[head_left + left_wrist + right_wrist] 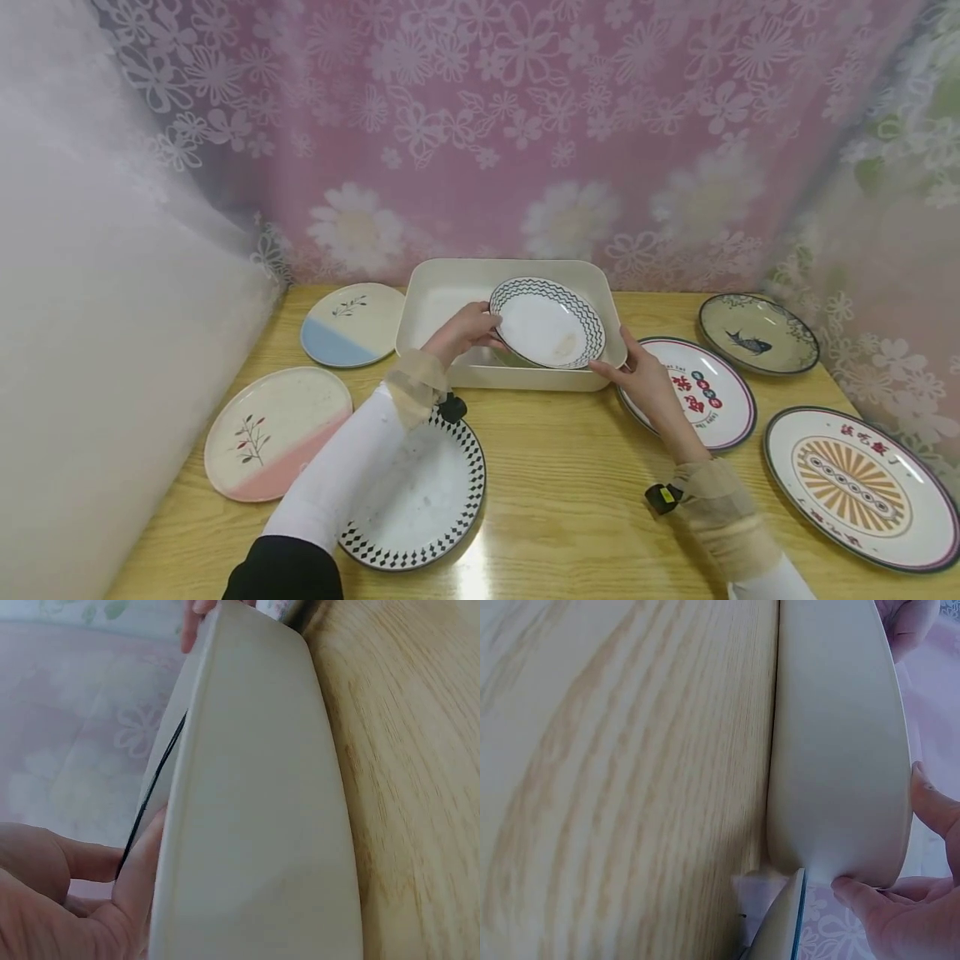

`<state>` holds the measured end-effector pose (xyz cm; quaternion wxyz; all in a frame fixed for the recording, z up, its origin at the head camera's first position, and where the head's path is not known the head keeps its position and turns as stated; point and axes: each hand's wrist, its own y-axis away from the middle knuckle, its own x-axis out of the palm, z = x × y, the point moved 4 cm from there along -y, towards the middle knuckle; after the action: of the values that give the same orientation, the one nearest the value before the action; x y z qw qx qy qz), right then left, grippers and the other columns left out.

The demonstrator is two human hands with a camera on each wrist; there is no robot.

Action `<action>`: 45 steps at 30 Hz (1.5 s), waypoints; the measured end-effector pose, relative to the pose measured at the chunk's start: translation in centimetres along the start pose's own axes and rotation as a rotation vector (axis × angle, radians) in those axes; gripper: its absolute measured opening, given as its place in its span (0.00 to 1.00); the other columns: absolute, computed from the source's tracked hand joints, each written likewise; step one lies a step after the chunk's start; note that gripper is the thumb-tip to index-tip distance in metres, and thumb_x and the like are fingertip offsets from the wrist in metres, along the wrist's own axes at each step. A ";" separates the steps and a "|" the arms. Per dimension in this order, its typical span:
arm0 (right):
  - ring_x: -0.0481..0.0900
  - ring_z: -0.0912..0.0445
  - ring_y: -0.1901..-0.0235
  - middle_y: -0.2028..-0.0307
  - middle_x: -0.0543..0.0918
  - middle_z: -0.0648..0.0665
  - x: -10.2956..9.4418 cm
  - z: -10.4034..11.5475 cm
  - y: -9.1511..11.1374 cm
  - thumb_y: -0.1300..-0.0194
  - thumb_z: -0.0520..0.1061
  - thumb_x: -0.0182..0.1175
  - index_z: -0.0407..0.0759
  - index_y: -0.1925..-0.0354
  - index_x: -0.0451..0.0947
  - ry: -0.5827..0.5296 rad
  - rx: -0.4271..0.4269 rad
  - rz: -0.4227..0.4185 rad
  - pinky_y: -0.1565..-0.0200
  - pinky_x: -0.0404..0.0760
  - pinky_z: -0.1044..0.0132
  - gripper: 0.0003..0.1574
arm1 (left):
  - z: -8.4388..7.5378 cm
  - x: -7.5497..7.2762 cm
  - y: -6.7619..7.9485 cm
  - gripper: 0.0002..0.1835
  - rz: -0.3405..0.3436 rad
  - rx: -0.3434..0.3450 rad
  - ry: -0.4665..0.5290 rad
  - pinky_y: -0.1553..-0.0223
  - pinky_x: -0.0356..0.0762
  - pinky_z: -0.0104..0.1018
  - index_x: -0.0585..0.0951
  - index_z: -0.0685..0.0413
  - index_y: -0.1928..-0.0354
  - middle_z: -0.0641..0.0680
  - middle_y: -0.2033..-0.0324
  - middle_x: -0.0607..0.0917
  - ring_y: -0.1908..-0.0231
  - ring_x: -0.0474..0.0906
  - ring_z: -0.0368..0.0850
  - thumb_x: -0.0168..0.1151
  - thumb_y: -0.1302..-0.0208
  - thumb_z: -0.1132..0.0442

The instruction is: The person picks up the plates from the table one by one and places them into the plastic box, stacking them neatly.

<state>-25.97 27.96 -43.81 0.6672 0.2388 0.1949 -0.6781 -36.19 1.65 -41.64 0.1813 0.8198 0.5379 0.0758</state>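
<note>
An oval-looking white plate (547,325) with a dark zigzag rim is tilted over the cream rectangular bin (517,381). My left hand (467,329) pinches its left edge between thumb and fingers, just inside the bin's front wall. In the left wrist view the plate's dark rim (154,780) runs between thumb and fingers. My right hand (647,379) grips the bin's front right corner, thumb at the front rim close to the plate's lower right edge, a finger along the outer side wall. The bin stands on the wooden table.
Left of the bin lie a blue-and-cream plate (352,323), a pink-and-cream plate (277,425) and a diamond-rimmed plate (420,500). To the right are a red-lettered plate (720,396), a fish-painted dish (780,350) and a sunburst plate (855,492). A floral curtain (480,125) hangs behind.
</note>
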 end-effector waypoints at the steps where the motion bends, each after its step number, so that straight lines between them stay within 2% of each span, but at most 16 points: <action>1: 0.55 0.37 0.25 0.23 0.50 0.33 0.0 0.0 0.0 0.30 0.57 0.65 0.44 0.19 0.35 0.002 0.001 0.000 0.28 0.63 0.44 0.62 | 0.1 0.0 -0.1 0.28 0.003 -0.008 -0.004 0.48 0.84 0.44 0.57 0.67 0.24 0.74 0.43 0.78 0.63 0.86 0.53 0.46 0.21 0.69; 6: 0.55 0.37 0.25 0.23 0.51 0.33 0.1 -0.2 -0.2 0.30 0.57 0.65 0.45 0.19 0.36 0.006 -0.005 -0.005 0.29 0.63 0.44 0.61 | 0.6 0.0 -0.5 0.22 0.005 -0.033 -0.008 0.51 0.85 0.41 0.65 0.75 0.31 0.74 0.40 0.75 0.48 0.83 0.64 0.45 0.22 0.73; 8: 0.55 0.37 0.25 0.23 0.51 0.33 0.1 -0.2 -0.2 0.30 0.57 0.65 0.45 0.19 0.36 0.008 -0.004 -0.006 0.29 0.63 0.44 0.61 | 0.8 -0.1 -0.6 0.21 0.001 -0.035 -0.025 0.50 0.85 0.41 0.68 0.76 0.33 0.73 0.40 0.76 0.45 0.81 0.65 0.46 0.24 0.75; 12: 0.55 0.36 0.25 0.23 0.51 0.32 0.1 -0.3 -0.2 0.30 0.57 0.65 0.45 0.19 0.36 0.008 0.000 -0.007 0.28 0.63 0.43 0.61 | 1.3 -0.3 -0.9 0.18 -0.010 -0.034 -0.074 0.51 0.85 0.40 0.73 0.77 0.38 0.72 0.43 0.78 0.56 0.85 0.58 0.48 0.27 0.79; 15: 0.55 0.37 0.25 0.23 0.52 0.33 0.0 -0.3 -0.1 0.30 0.57 0.65 0.45 0.19 0.36 0.004 0.001 -0.008 0.28 0.62 0.43 0.61 | 1.5 -0.5 -1.2 0.17 -0.014 -0.030 -0.083 0.52 0.86 0.40 0.74 0.77 0.39 0.71 0.45 0.79 0.65 0.83 0.49 0.50 0.28 0.79; 17: 0.55 0.37 0.25 0.23 0.51 0.33 0.0 -0.3 -0.1 0.30 0.57 0.65 0.45 0.19 0.35 -0.001 0.001 -0.008 0.28 0.62 0.43 0.61 | 1.6 -0.6 -1.2 0.17 -0.018 -0.026 -0.079 0.51 0.86 0.41 0.75 0.77 0.40 0.72 0.46 0.80 0.68 0.83 0.47 0.51 0.28 0.79; 23: 0.54 0.37 0.24 0.22 0.50 0.34 0.1 -0.1 -0.1 0.30 0.56 0.65 0.45 0.19 0.36 -0.015 -0.005 -0.010 0.28 0.61 0.43 0.60 | 1.6 -0.9 -1.3 0.14 -0.059 -0.014 -0.121 0.50 0.85 0.45 0.77 0.79 0.45 0.69 0.57 0.84 0.74 0.84 0.45 0.54 0.29 0.77; 28: 0.53 0.38 0.24 0.22 0.50 0.34 0.1 -0.1 -0.1 0.30 0.57 0.64 0.45 0.19 0.35 -0.010 0.012 -0.004 0.28 0.61 0.43 0.61 | 1.3 -1.0 -1.4 0.14 -0.058 -0.034 -0.162 0.51 0.85 0.43 0.78 0.78 0.45 0.62 0.64 0.83 0.73 0.84 0.45 0.56 0.28 0.74; 32: 0.53 0.38 0.24 0.22 0.49 0.34 0.0 -0.2 0.0 0.29 0.57 0.64 0.45 0.19 0.34 -0.004 0.022 -0.003 0.27 0.60 0.44 0.61 | 1.1 -1.0 -1.2 0.17 -0.039 -0.045 -0.148 0.51 0.85 0.42 0.73 0.76 0.39 0.63 0.59 0.81 0.69 0.82 0.47 0.48 0.25 0.73; 35: 0.53 0.37 0.25 0.22 0.49 0.33 -0.1 -0.1 0.1 0.29 0.56 0.64 0.44 0.19 0.34 0.002 0.023 -0.004 0.27 0.60 0.44 0.61 | 0.8 -0.9 -1.0 0.24 -0.030 -0.046 -0.131 0.50 0.84 0.43 0.64 0.73 0.30 0.68 0.49 0.80 0.64 0.83 0.51 0.44 0.24 0.72; 37: 0.53 0.37 0.25 0.22 0.49 0.33 -0.1 -0.1 0.1 0.29 0.56 0.64 0.44 0.19 0.34 0.003 0.020 -0.005 0.28 0.61 0.44 0.60 | 0.7 -0.9 -0.8 0.28 -0.026 -0.043 -0.123 0.50 0.84 0.43 0.56 0.71 0.25 0.69 0.39 0.75 0.59 0.84 0.53 0.43 0.23 0.71; 40: 0.53 0.37 0.25 0.22 0.48 0.33 -0.2 0.0 0.1 0.29 0.56 0.64 0.43 0.19 0.35 -0.002 0.014 -0.006 0.27 0.61 0.44 0.60 | 0.6 -0.9 -0.4 0.34 -0.025 -0.035 -0.134 0.48 0.84 0.44 0.47 0.68 0.21 0.69 0.34 0.71 0.50 0.83 0.58 0.45 0.23 0.69; 45: 0.52 0.36 0.24 0.22 0.46 0.32 0.1 0.1 0.0 0.27 0.54 0.62 0.40 0.20 0.34 -0.013 -0.015 0.014 0.26 0.58 0.44 0.59 | 0.3 -1.2 0.5 0.35 -0.043 -0.009 -0.161 0.42 0.80 0.47 0.49 0.67 0.21 0.68 0.30 0.67 0.38 0.75 0.62 0.49 0.23 0.65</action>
<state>-25.99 27.87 -43.81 0.6748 0.2307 0.1938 -0.6737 -36.15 0.27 -41.67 0.2292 0.8107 0.5386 0.0083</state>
